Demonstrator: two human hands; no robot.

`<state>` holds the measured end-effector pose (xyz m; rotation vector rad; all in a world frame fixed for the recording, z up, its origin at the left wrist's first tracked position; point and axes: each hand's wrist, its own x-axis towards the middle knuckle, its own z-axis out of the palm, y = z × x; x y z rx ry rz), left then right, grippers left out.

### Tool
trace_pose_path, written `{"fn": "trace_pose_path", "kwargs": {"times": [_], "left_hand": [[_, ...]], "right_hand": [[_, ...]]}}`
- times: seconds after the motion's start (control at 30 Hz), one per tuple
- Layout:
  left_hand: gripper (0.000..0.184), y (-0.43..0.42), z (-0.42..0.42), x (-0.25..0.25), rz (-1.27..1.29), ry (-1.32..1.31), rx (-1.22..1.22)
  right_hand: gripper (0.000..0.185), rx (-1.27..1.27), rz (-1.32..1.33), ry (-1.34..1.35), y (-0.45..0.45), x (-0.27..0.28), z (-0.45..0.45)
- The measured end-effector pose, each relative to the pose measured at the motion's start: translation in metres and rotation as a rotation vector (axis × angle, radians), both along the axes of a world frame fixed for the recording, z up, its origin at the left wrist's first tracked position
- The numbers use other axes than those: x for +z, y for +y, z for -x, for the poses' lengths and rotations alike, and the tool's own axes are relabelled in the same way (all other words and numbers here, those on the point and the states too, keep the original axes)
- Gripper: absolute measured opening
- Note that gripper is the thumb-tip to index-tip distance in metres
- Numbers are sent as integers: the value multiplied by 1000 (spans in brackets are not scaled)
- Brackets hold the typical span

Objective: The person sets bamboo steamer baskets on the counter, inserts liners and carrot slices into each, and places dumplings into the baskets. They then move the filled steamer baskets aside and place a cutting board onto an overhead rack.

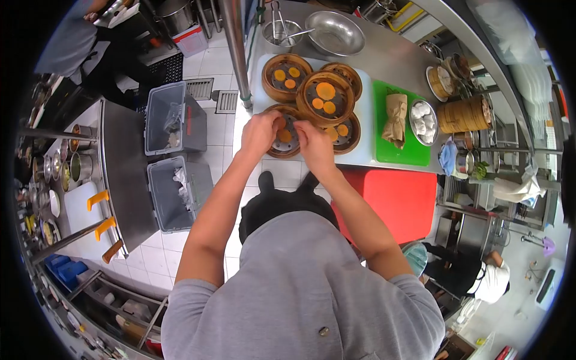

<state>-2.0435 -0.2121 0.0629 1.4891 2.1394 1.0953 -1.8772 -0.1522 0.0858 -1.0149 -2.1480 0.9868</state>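
My left hand (261, 135) reaches over the rim of a round bamboo steamer basket (284, 155) at the front left of the board. Its fingers are pinched at an orange round bun (280, 122), which they partly cover. From the other side comes my right hand (315, 144), thumb and fingers drawn together over the same basket; whatever lies between them is hidden. Another orange bun (285, 135) rests on the perforated liner between my hands. Around it stand more baskets with orange buns: one at the back left (287, 77), one stacked on top (326, 99), one at the front right (346, 133).
The baskets stand on a white board (366, 108). To its right is a green board (402, 153) with a crumpled brown paper bag (395, 117) and a bowl of white buns (423, 123). A metal bowl (336, 33) sits behind. Grey bins (174, 120) stand left; co-workers are at both sides.
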Motion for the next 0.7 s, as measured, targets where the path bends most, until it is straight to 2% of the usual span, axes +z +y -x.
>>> {"fn": "trace_pose_path", "kwargs": {"times": [0.07, 0.17, 0.3, 0.37, 0.4, 0.47, 0.63, 0.7], "left_hand": [[13, 3, -1, 1, 48, 88, -58], [14, 2, -6, -3, 10, 165, -21], [15, -8, -13, -1, -95, 141, 28], [18, -18, -12, -8, -86, 302, -148], [18, -22, -15, -6, -84, 308, -150], [20, -26, -23, -2, 23, 389, -188], [21, -28, -19, -1, 60, 345, -214], [21, -28, -15, -5, 33, 324, -236]], "right_hand": [[26, 52, -379, -224, 2, -14, 4], [23, 40, -375, -241, 0, -28, 10], [23, 26, -317, -300, -3, -21, 13], [24, 11, -358, -220, -2, -22, 9], [25, 3, -399, -144, -3, -23, 7], [25, 29, -423, -153, -2, -29, -2], [26, 105, -407, -212, 4, -50, -4], [26, 198, -362, -334, 11, -50, 1]]}}
